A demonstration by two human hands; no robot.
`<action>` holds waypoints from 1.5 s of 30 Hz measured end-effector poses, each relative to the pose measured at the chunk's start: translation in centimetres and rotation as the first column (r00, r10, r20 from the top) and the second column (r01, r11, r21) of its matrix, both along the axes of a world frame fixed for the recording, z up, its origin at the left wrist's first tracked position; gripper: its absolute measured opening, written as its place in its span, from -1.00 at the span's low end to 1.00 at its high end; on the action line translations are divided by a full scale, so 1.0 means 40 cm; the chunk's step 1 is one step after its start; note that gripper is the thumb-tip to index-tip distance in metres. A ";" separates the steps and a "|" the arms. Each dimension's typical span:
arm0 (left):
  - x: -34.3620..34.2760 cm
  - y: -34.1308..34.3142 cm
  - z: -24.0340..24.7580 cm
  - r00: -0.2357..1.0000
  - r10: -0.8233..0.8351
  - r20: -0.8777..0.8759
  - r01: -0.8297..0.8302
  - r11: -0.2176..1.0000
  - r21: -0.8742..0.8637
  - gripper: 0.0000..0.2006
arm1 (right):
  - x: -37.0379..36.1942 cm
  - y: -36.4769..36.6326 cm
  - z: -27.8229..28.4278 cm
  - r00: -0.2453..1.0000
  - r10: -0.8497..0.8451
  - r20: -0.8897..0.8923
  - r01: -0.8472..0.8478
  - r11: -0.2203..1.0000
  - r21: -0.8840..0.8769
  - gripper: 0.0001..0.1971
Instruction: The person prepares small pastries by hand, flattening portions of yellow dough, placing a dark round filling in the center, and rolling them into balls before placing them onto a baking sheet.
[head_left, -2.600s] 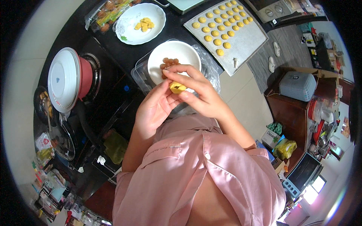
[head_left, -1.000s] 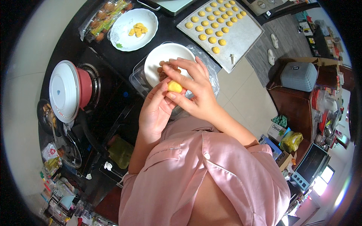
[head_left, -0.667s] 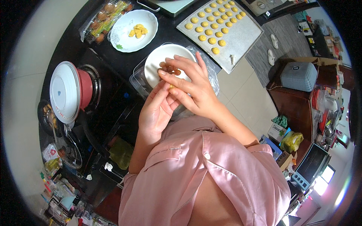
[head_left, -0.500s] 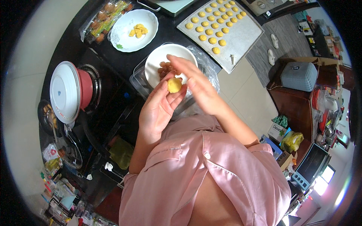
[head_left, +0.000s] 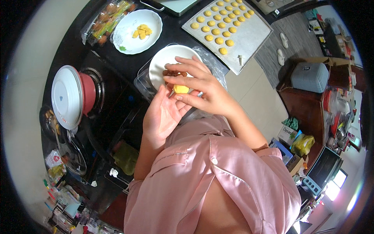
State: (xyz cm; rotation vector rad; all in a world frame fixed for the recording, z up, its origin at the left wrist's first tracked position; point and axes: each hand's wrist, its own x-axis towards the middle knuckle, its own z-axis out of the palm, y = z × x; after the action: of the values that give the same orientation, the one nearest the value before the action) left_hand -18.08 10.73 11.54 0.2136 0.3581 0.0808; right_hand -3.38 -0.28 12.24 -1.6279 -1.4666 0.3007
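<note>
Dough (head_left: 181, 89), yellow, one piece, in hand

Right hand (head_left: 202, 84): grip pinching the dough between thumb and fingers. Left hand (head_left: 159, 117): palm up, thumb and fingers spread; contact with the dough, cannot tell. Dough location: over the near side of the bowl (head_left: 157, 68), toward the tabletop's (head_left: 173, 33) front edge.

Risks, as judged: dough tearing, if the pinch is too hard; dough dropping among the balls (head_left: 175, 73), if it is too loose.

Obstruction: right fingers cover part of the bowl and balls.

Surroundings: plastic film (head_left: 215, 66), crumpled at the bowl's right; dish (head_left: 126, 37), with yellow lumps, toward the tabletop's far edge; tray (head_left: 249, 43), bearing rows of yellow rounds (head_left: 223, 51) and a nozzle (head_left: 240, 59), at the tabletop's right edge, near corner apparently jutting past; pot (head_left: 89, 89), left.
</note>
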 end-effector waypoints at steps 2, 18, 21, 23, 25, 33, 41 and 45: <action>-0.007 0.005 -0.011 0.994 -0.029 0.103 0.035 0.998 -0.050 -0.54 | 0.002 -0.001 0.001 0.986 0.084 -0.144 -0.075 0.995 0.068 -0.49; -0.011 -0.005 -0.019 0.999 -0.012 -0.035 0.020 0.976 0.218 -0.61 | -0.032 0.001 0.022 0.992 -0.113 0.052 0.117 0.991 -0.069 -0.62; -0.010 0.002 -0.018 0.999 -0.036 -0.006 0.036 0.989 0.143 -0.61 | -0.030 0.003 0.020 0.880 -0.096 -0.464 0.073 0.995 -0.068 -0.64; -0.013 0.001 -0.018 0.998 -0.055 0.029 0.052 0.994 0.098 -0.60 | -0.028 0.000 0.014 0.473 -0.032 -0.880 0.025 0.999 -0.023 -0.66; -0.009 -0.003 -0.018 1.000 -0.002 0.015 0.002 1.000 -0.028 -0.59 | -0.016 -0.004 0.009 0.759 0.013 -0.651 0.041 0.997 0.068 -0.65; -0.022 -0.011 -0.041 0.988 -0.020 0.152 0.035 0.995 -0.097 -0.55 | -0.017 -0.002 0.031 0.937 0.024 -0.350 0.005 0.997 0.083 -0.54; 0.007 -0.008 -0.018 0.989 -0.069 0.134 0.046 0.985 0.168 -0.52 | -0.008 -0.015 0.056 0.994 -0.001 -0.111 0.005 0.999 0.034 -0.54; -0.003 -0.004 -0.021 0.990 -0.139 0.012 0.124 0.917 0.380 -0.52 | -0.022 -0.017 0.062 0.993 -0.054 -0.107 0.056 0.998 0.014 -0.55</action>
State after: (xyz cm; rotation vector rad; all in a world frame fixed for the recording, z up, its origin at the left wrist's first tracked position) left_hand -18.20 10.59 10.69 0.6186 0.2854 0.0197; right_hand -4.27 -0.95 14.73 -1.6112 -1.3380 0.3379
